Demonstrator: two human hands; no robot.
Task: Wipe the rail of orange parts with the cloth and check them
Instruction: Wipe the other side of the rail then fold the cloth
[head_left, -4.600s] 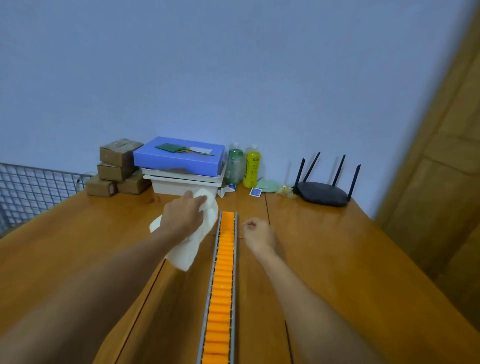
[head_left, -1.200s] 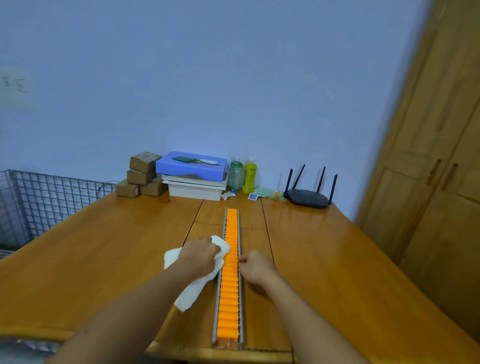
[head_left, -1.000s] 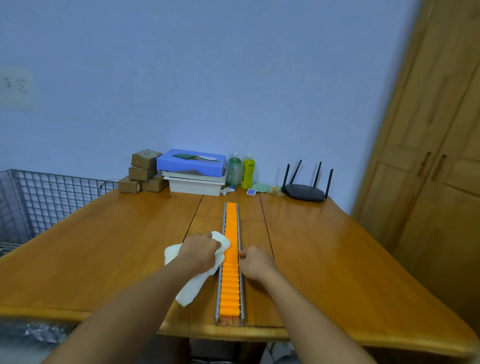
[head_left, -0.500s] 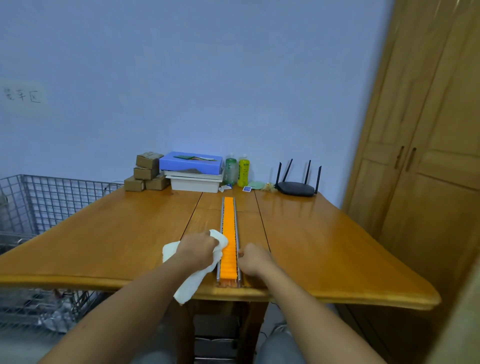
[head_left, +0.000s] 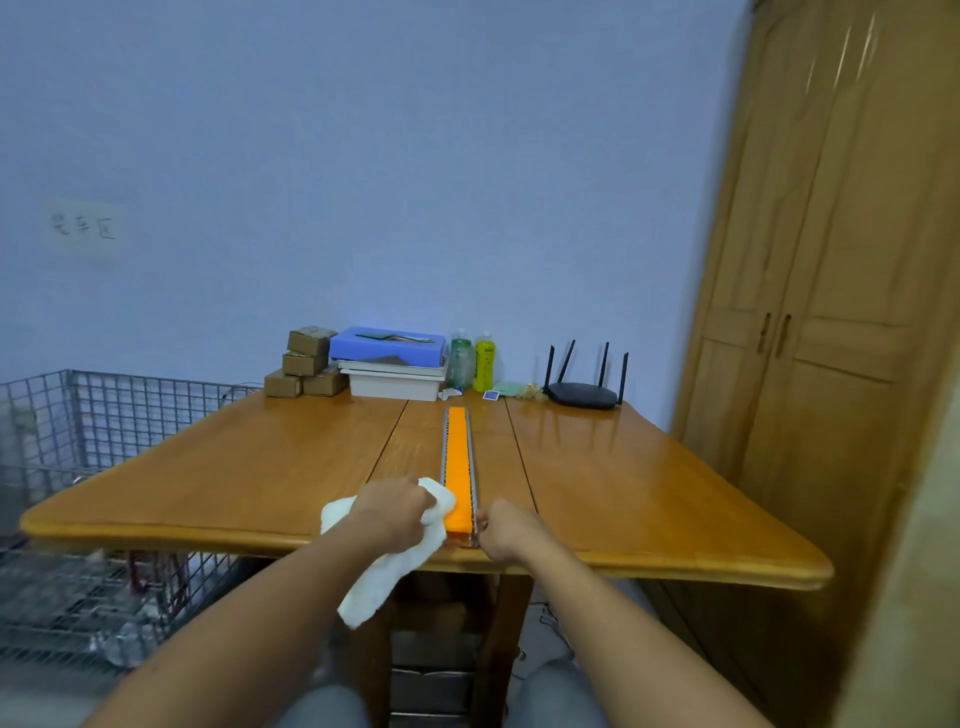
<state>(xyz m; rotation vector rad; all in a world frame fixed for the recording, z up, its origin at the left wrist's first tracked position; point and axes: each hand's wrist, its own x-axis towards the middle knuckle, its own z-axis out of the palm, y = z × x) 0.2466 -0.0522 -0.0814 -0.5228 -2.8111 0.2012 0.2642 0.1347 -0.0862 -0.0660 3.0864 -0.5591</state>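
White cloth (head_left: 387, 564) is bunched in the closed left hand (head_left: 392, 512) against the near end of the rail of orange parts (head_left: 458, 470), right hand (head_left: 511, 530) apparently pinching the rail's far side, so overshoot could drag it off the table edge (head_left: 675, 564).

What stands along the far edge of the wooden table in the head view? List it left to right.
Stacked brown cardboard boxes → blue flat box on white trays → green plastic bottle → yellow plastic bottle → black router with four antennas.
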